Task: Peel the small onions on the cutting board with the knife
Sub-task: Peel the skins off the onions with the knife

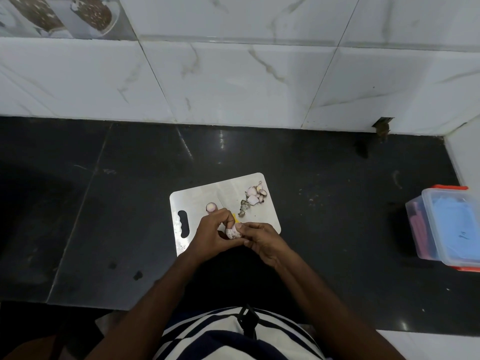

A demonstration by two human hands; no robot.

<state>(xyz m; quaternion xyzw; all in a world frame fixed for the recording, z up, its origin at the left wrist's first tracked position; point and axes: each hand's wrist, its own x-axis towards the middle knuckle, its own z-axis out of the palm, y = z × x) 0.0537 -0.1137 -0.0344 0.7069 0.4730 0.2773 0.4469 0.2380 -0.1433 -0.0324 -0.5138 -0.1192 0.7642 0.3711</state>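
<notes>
A small onion (232, 233) with papery skin is pinched between my left hand (215, 235) and my right hand (262, 241), just above the near edge of the white cutting board (192, 196). A peeled pale-purple onion (211, 207) rests on the board beyond my left fingers. A yellow sliver (235, 217) shows behind my left hand; it may be part of the knife, whose blade I cannot make out. Peels and onion pieces (254, 194) lie heaped at the board's far right corner.
The board lies on a dark stone counter (324, 203) backed by a white marble-tiled wall (233, 79). A clear plastic box (449, 227) with blue and pink contents and an orange base stands at the right edge.
</notes>
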